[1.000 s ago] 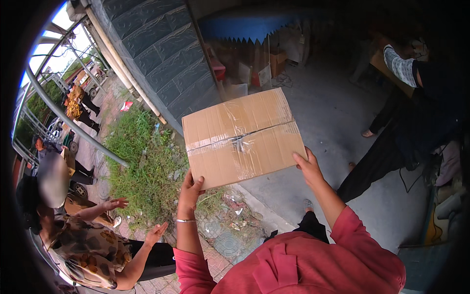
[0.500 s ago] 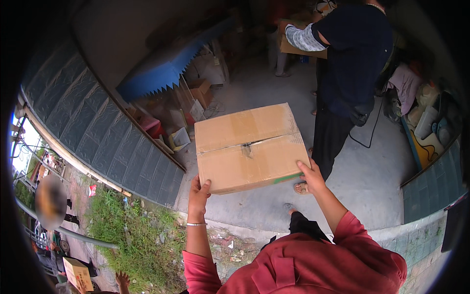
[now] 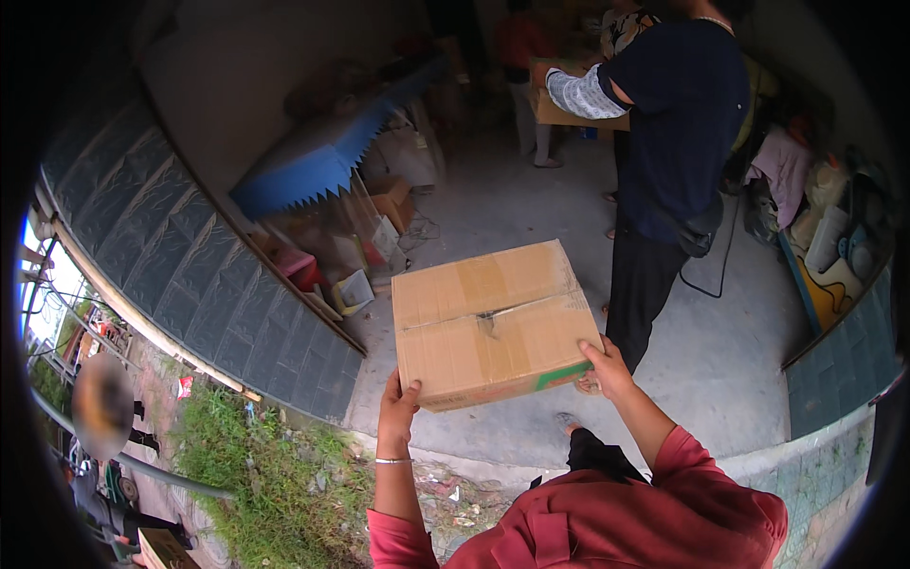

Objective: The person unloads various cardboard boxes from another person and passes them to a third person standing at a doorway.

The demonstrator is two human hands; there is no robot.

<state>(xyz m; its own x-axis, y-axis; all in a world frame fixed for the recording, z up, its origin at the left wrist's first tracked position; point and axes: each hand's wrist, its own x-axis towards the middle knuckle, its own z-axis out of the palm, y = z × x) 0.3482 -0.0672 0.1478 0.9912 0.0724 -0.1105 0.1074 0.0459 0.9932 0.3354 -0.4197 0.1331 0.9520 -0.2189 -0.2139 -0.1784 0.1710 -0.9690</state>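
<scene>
Between my two hands I carry a brown cardboard box [image 3: 445, 346], its top taped along the middle and a small dark tear at the seam. My left hand [image 3: 397, 410] grips the near left corner, thumb on the top edge and a bangle at the wrist. The near right corner is in my right hand [image 3: 607, 365], thumb on top, beside a green patch on the box's side. The fingers under the box are hidden. Just ahead on the right, a person [image 3: 678, 133] in dark clothes holds another cardboard box [image 3: 569, 116].
A blue-topped stand [image 3: 327, 166] with a jagged edge is on the left inside, near a white bin [image 3: 353, 292]. Tiled walls [image 3: 227, 303] flank the doorway. Piled goods [image 3: 829, 223] line the right. Grass [image 3: 246, 455] and rubble border the concrete floor. More people stand further in.
The box and both my hands sit slightly lower and further right in view. Another cardboard box at the lower left has dropped mostly out of view. A person in red shows more clearly at the back.
</scene>
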